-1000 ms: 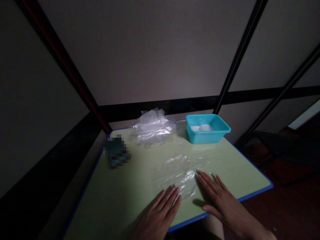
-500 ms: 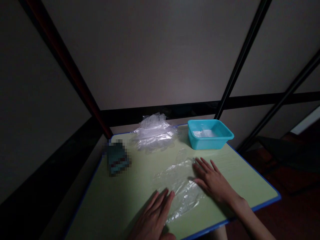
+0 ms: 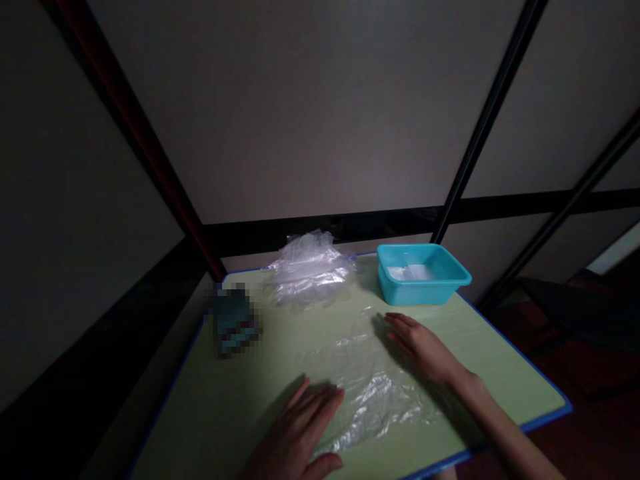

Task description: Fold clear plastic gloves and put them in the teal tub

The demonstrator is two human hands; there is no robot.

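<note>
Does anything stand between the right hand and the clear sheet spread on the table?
Nothing visible does: the right hand is right at the edge of the sheet, though I can't tell whether they touch. The tub and shiny pile are farther back.

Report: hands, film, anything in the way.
Left fingers open by left edge of plastic film; right fingers extended near its far side. Film wrinkled, spread on tabletop. Plastic pile, turquoise basin beyond, both off it.

Pixelated dark green item [image 3: 234, 321] on blue-edged table [image 3: 500, 373], pale wall panels [image 3: 310, 113], black strip [image 3: 390, 223], reddish floor [image 3: 600, 423]
</note>
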